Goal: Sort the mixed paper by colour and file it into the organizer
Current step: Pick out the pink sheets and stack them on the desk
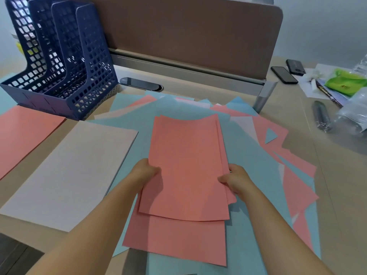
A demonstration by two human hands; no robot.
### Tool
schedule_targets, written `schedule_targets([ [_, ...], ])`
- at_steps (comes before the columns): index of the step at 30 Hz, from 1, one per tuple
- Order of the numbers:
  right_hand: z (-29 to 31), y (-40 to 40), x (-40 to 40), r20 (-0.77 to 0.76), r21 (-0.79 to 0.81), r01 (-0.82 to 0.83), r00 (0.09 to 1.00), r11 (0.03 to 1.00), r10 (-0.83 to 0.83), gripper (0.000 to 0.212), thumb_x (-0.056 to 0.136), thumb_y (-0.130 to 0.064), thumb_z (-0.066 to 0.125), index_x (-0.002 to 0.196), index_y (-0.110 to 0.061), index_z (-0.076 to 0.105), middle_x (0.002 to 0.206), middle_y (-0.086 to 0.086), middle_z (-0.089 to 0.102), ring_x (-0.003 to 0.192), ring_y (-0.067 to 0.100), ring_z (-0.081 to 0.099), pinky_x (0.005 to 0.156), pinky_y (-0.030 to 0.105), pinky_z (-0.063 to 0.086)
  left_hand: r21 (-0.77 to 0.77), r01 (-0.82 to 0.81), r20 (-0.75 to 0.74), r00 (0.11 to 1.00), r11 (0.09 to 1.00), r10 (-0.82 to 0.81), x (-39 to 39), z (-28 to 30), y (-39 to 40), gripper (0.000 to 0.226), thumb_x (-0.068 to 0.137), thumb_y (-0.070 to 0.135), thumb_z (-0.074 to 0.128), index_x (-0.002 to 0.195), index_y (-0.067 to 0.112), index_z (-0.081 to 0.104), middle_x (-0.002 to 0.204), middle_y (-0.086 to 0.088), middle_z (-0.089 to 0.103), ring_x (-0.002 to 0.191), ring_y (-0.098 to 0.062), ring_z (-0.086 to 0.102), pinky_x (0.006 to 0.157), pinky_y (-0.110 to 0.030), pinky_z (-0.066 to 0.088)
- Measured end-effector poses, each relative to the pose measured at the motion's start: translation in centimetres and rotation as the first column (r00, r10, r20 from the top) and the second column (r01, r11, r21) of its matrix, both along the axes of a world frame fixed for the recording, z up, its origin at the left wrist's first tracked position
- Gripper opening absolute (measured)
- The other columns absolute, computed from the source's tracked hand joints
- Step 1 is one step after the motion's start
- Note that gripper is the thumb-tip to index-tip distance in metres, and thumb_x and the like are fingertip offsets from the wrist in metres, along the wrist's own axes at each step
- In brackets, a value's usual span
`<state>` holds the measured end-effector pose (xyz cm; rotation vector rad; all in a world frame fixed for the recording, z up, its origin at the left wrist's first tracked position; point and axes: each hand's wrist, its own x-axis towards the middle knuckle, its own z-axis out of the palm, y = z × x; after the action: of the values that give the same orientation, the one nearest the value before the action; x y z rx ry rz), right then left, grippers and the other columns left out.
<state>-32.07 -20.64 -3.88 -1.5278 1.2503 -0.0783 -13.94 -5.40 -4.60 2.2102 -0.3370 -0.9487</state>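
Observation:
A small stack of salmon-pink sheets (188, 161) is lifted slightly above the mixed pile of pink and light-blue paper (258, 175) spread over the desk. My left hand (146, 171) grips the stack's left edge, thumb on top. My right hand (236, 179) pinches its right edge, thumb on top. Another pink sheet (174, 239) lies flat under the held stack. A sorted pale-pink stack (69, 173) lies to the left, and a salmon-pink stack (25, 133) lies further left. The dark blue mesh organizer (59, 62) with several slots stands at the back left.
A brown divider panel (188, 32) runs along the desk's back. At the right lie two black phones (284, 74), a green packet (345, 84), clear plastic wrapping (351, 116) and a grey pen-like object (320, 116). A cable port (141, 84) sits behind the pile.

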Motion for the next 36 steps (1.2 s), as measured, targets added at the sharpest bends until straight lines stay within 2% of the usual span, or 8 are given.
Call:
schedule_targets([
  [6, 2.2, 0.3, 1.5, 0.072, -0.107, -0.113, 0.990, 0.988, 0.121, 0.036, 0.079, 0.020, 0.043, 0.111, 0.008, 0.053, 0.111, 0.020, 0.060, 0.087, 0.023, 0.054, 0.062, 0.022, 0.043, 0.091, 0.004, 0.189, 0.982, 0.996, -0.021, 0.3, 0.4, 0.6, 0.012, 0.082, 0.002, 0.051, 0.093, 0.001, 0.057, 0.091, -0.014, 0.062, 0.086, -0.032, 0.060, 0.070, -0.036, 0.048],
  [11, 5.1, -0.1, 2.5, 0.227, -0.099, -0.095, 0.967, 0.990, 0.116, 0.044, 0.077, 0.023, 0.040, 0.107, -0.006, 0.056, 0.096, 0.010, 0.061, 0.077, 0.018, 0.059, 0.057, 0.016, 0.049, -0.192, -0.280, -0.107, 0.959, 0.941, 0.263, 1.2, 3.6, 1.9, 0.013, 0.085, -0.004, 0.053, 0.075, 0.004, 0.056, 0.073, -0.014, 0.057, 0.058, -0.024, 0.056, 0.051, -0.021, 0.043],
  [14, 6.9, -0.6, 3.0, 0.318, -0.103, -0.049, 0.945, 0.994, 0.079, 0.044, 0.077, 0.023, 0.042, 0.106, -0.006, 0.058, 0.092, 0.008, 0.063, 0.082, 0.023, 0.061, 0.075, 0.031, 0.053, -0.355, -0.463, -0.356, 0.870, 0.812, 0.340, 1.5, 6.6, 1.9, 0.004, 0.089, 0.003, 0.055, 0.086, 0.002, 0.058, 0.064, -0.009, 0.056, 0.044, -0.013, 0.056, 0.036, -0.011, 0.042],
  [19, 10.7, -1.1, 3.7, 0.398, -0.220, -0.005, 0.912, 0.976, 0.095, 0.043, 0.077, 0.020, 0.044, 0.082, -0.021, 0.056, 0.083, 0.002, 0.062, 0.073, 0.018, 0.059, 0.067, 0.029, 0.050, -0.549, -0.333, -0.213, 0.943, 0.766, 0.257, 2.3, 11.0, 0.3, 0.020, 0.091, -0.004, 0.049, 0.104, 0.009, 0.055, 0.078, -0.007, 0.059, 0.064, -0.019, 0.056, 0.060, -0.028, 0.049],
  [22, 12.5, -1.4, 4.0, 0.413, -0.305, 0.031, 0.905, 0.952, 0.102, 0.031, 0.073, 0.019, 0.043, 0.083, -0.006, 0.059, 0.080, 0.012, 0.061, 0.074, 0.023, 0.055, 0.069, 0.031, 0.046, -0.603, -0.274, -0.128, 0.960, 0.749, 0.249, 2.5, 13.1, -0.5, 0.029, 0.085, -0.011, 0.049, 0.102, 0.012, 0.058, 0.079, -0.005, 0.063, 0.065, -0.019, 0.058, 0.056, -0.025, 0.052],
  [25, 13.9, -1.4, 4.3, 0.438, -0.326, 0.071, 0.895, 0.943, 0.084, 0.031, 0.073, 0.019, 0.044, 0.079, -0.009, 0.055, 0.081, 0.013, 0.058, 0.079, 0.023, 0.053, 0.066, 0.029, 0.046, -0.653, -0.262, -0.118, 0.962, 0.711, 0.247, 2.6, 14.6, -1.1, 0.034, 0.081, -0.018, 0.045, 0.099, 0.007, 0.059, 0.082, -0.007, 0.063, 0.072, -0.023, 0.059, 0.071, -0.033, 0.052],
  [29, 14.9, -1.6, 4.7, 0.469, -0.343, 0.106, 0.880, 0.933, 0.072, 0.026, 0.075, 0.017, 0.048, 0.094, 0.002, 0.059, 0.100, 0.033, 0.061, 0.080, 0.026, 0.053, 0.083, 0.050, 0.051, -0.701, -0.251, -0.122, 0.964, 0.668, 0.236, 2.4, 15.5, -1.5, 0.037, 0.081, -0.021, 0.041, 0.081, 0.011, 0.059, 0.075, -0.006, 0.063, 0.072, -0.023, 0.058, 0.076, -0.035, 0.050],
  [36, 13.7, -1.6, 4.9, 0.467, -0.375, 0.073, 0.876, 0.924, 0.120, 0.040, 0.077, 0.016, 0.047, 0.073, -0.023, 0.055, 0.071, -0.003, 0.059, 0.074, 0.021, 0.054, 0.074, 0.033, 0.048, -0.675, -0.233, -0.132, 0.972, 0.700, 0.197, 2.3, 13.6, -1.7, 0.035, 0.087, -0.014, 0.046, 0.113, 0.009, 0.053, 0.097, -0.012, 0.061, 0.086, -0.028, 0.057, 0.085, -0.041, 0.049],
])
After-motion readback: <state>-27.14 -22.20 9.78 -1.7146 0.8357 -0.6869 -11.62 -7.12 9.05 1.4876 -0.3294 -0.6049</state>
